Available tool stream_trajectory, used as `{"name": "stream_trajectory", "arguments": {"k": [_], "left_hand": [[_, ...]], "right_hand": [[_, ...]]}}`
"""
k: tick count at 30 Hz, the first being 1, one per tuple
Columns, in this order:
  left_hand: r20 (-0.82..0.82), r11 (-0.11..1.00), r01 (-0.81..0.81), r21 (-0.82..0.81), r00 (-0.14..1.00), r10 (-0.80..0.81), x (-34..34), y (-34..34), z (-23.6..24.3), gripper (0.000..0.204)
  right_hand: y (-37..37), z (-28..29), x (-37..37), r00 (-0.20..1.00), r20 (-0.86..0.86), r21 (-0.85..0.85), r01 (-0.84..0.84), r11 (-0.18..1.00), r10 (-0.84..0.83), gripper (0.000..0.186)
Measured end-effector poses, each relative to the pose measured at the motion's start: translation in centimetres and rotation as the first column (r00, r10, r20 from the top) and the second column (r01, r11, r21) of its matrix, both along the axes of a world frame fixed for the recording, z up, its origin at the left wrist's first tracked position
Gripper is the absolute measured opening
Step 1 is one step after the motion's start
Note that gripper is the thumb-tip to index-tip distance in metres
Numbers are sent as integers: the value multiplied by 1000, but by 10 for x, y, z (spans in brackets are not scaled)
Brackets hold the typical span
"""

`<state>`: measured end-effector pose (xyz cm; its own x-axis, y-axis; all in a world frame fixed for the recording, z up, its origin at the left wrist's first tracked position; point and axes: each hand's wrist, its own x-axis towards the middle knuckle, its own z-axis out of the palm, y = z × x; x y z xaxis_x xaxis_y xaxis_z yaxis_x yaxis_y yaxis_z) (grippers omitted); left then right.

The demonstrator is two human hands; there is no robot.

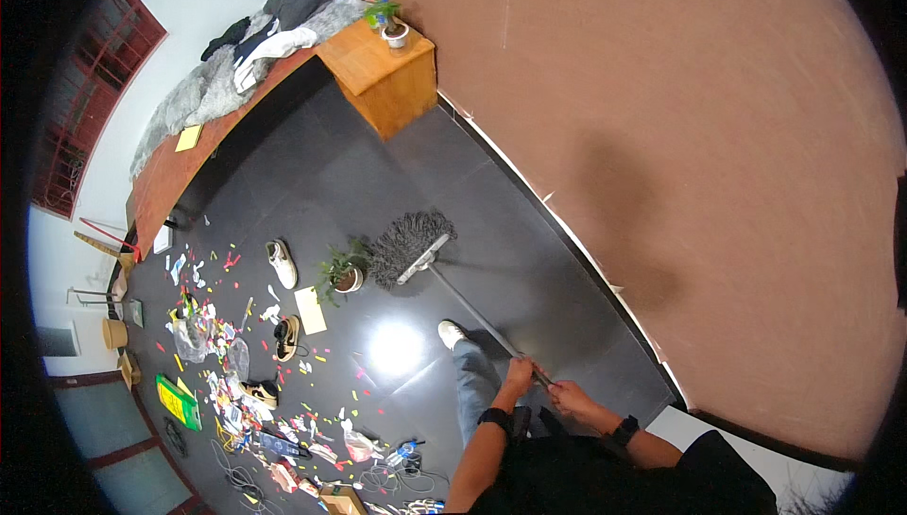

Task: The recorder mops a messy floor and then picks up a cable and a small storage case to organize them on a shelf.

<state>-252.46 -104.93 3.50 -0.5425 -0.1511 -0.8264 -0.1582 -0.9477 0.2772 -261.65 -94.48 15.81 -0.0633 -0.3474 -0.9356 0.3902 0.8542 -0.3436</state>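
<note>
Both my hands grip the long grey handle of a mop (410,247), whose shaggy grey head lies on the dark floor ahead of me. My left hand (519,375) is closed round the handle. Close beside it, nearer the handle's end, my right hand (572,399) is closed on it too. A potted plant (349,279) in a white pot stands just left of the mop head, its leaves close to the strands. Left of the pot lie a yellow sheet of paper (310,311) and a white shoe (282,264).
Colourful litter (227,335) with plastic bags covers the left floor, among it a dark shoe (287,337), cables (241,477) and a green-yellow box (178,403). A wooden cabinet (392,90) bearing a plant (395,35) stands by the brown wall (709,137). A bed (179,175) borders the far left.
</note>
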Motion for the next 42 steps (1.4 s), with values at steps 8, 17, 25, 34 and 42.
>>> {"name": "stream_trajectory", "arguments": {"k": [8, 17, 25, 34, 42], "left_hand": [[68, 992, -111, -59, 991, 115, 39, -99, -10, 17], [33, 992, -124, 9, 992, 124, 43, -118, 7, 16], [-222, 972, -226, 71, 946, 236, 51, -55, -6, 8], [-274, 929, -173, 329, 924, 269, 27, 45, -30, 6], [-321, 890, 315, -329, 849, -419, -2, 148, -26, 16]], "right_hand": [[-103, 3, 40, 992, 96, -56, 90, 994, -84, 25], [-118, -3, 42, 994, 101, -12, 50, 999, -48, 27], [-39, 23, 30, 989, 147, -63, 5, 998, 4, 27], [74, 60, -10, 995, 103, -37, -17, 999, 21, 25], [203, 33, -46, 976, -22, -19, -218, 976, 217, 27]]}}
